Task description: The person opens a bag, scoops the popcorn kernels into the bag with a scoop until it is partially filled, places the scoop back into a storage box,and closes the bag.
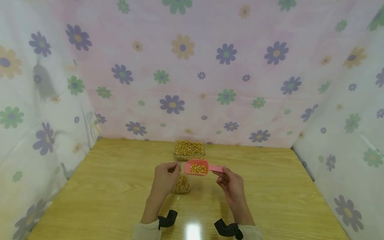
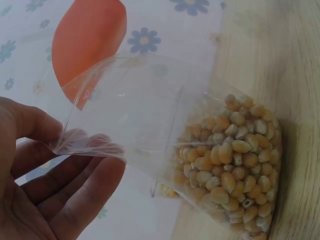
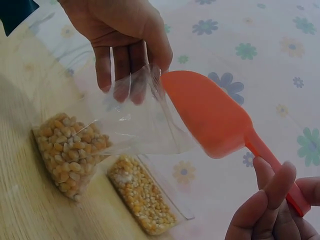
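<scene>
A clear plastic bag (image 2: 150,110) with corn kernels (image 2: 230,165) in its bottom stands on the table. My left hand (image 1: 166,176) pinches the bag's top edge between thumb and fingers. In my right hand (image 1: 234,186) I grip the handle of a pink-red scoop (image 1: 196,167), which carries a small heap of kernels. The scoop is held roughly level above the table, its front lip at the bag's mouth in the right wrist view. Whether the lip reaches inside the bag I cannot tell. The left hand (image 3: 127,47) is just beyond that lip.
Behind the bag stands a clear rectangular container (image 1: 189,156) holding many corn kernels. The wooden table (image 1: 114,180) ends at a flowered cloth (image 1: 192,83) at the back and sides. Both wrists wear black camera mounts (image 1: 168,219).
</scene>
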The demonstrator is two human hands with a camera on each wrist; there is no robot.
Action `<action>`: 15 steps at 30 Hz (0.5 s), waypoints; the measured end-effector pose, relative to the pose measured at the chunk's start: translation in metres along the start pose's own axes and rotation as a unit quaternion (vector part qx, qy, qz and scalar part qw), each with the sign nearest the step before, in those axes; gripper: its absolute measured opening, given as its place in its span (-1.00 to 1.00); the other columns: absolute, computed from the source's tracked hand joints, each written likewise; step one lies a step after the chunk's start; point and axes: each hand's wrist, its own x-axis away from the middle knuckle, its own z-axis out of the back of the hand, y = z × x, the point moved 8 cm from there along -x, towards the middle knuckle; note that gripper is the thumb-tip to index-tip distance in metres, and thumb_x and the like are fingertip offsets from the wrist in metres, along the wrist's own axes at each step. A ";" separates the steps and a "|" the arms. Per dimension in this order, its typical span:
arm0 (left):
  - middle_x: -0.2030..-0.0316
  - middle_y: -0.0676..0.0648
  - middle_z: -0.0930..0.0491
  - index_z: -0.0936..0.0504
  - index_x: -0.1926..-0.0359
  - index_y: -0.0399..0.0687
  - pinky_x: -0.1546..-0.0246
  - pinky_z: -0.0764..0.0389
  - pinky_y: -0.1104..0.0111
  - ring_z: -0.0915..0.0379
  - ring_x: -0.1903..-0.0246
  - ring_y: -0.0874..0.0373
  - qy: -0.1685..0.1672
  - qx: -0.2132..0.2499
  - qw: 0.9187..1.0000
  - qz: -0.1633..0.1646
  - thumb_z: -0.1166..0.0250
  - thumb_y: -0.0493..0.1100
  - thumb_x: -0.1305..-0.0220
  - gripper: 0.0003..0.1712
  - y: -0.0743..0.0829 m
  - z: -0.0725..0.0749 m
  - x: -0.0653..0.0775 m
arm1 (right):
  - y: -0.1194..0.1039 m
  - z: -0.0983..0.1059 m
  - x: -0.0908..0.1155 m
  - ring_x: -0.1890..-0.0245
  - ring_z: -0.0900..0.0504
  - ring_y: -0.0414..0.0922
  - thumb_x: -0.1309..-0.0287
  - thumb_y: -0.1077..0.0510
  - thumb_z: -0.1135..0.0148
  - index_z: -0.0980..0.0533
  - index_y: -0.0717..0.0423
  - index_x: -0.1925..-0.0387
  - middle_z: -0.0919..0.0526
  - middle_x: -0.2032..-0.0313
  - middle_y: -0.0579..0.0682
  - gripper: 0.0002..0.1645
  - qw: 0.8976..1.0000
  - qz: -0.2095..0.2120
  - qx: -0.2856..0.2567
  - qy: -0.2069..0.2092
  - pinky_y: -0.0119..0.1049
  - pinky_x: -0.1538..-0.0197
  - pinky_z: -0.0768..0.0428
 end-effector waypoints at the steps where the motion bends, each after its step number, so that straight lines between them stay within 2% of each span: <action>1: 0.40 -0.11 -0.74 -0.79 0.08 -0.32 0.40 -0.62 0.40 -0.60 0.42 0.17 0.001 -0.001 1.000 -0.002 -0.25 -0.24 -0.44 -0.75 0.000 0.000 0.000 | 0.001 0.000 0.000 0.54 -0.58 -0.29 -0.55 0.09 -0.04 -0.70 0.07 0.29 -0.81 0.42 -0.10 -0.64 1.000 0.001 0.003 0.000 -0.42 0.28 -0.63; 10: 0.44 -0.07 -0.73 -0.81 0.12 -0.27 0.39 -0.61 0.39 -0.59 0.44 0.19 -0.003 -0.009 1.000 -0.012 -0.25 -0.26 -0.44 -0.77 0.003 0.000 0.001 | 0.003 -0.002 0.000 0.56 -0.59 -0.29 -0.52 0.07 -0.11 -0.72 0.10 0.28 -0.81 0.43 -0.12 -0.67 0.999 0.012 0.032 0.011 -0.40 0.30 -0.64; 15: 0.43 -0.09 -0.73 -0.80 0.10 -0.27 0.40 -0.59 0.40 -0.55 0.48 0.23 -0.009 -0.018 1.000 -0.019 -0.24 -0.26 -0.45 -0.77 0.006 -0.001 0.002 | 0.001 -0.002 0.001 0.55 -0.59 -0.28 -0.51 0.08 -0.12 -0.72 0.23 0.21 -0.81 0.43 -0.11 -0.65 0.998 0.019 0.054 0.023 -0.40 0.29 -0.65</action>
